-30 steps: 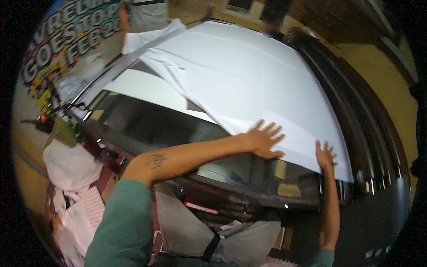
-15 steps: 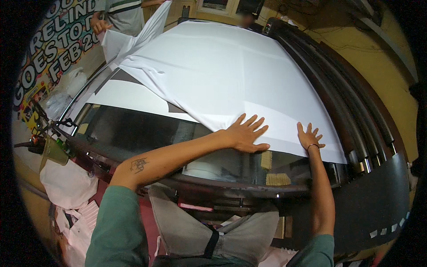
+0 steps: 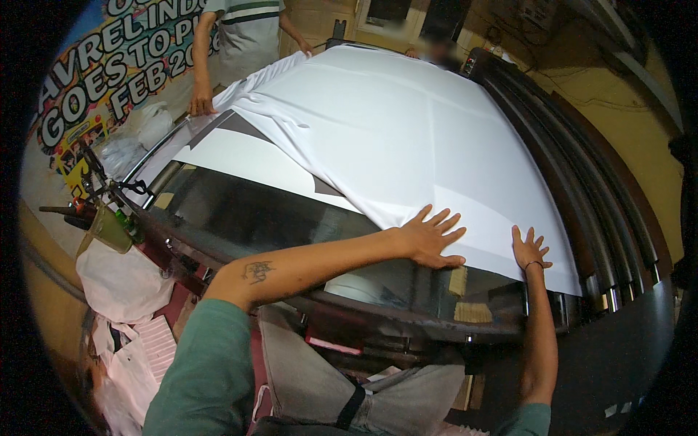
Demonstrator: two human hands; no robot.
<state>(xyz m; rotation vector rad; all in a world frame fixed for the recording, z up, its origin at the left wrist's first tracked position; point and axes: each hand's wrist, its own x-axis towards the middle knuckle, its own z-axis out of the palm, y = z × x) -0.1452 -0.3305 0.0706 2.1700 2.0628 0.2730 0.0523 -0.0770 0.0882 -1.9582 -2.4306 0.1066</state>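
Observation:
A large white cloth (image 3: 378,123) is spread over a glass-topped table (image 3: 262,211). My left hand (image 3: 435,240) lies flat on its near edge, fingers spread. Farther right, my right hand (image 3: 531,249) presses on the near right part of the cloth, also with fingers apart. Along the left side the cloth is folded back in wrinkles, baring a white sheet (image 3: 243,158) with dark grey areas (image 3: 243,125). At the far left, a co-worker's hand (image 3: 202,100) is at the cloth's corner, and their other hand touches its far left edge.
Long dark bars (image 3: 560,174) run along the table's right side. A greenish container with tools (image 3: 113,231) hangs at the left corner above a white bundle (image 3: 123,283). Clear plastic bags (image 3: 134,149) lie by the bannered wall. Another person is partly visible at the far end.
The co-worker has lowered the raised far left part of the cloth onto the table. My hands stay flat on the cloth, while the whole view has shifted.

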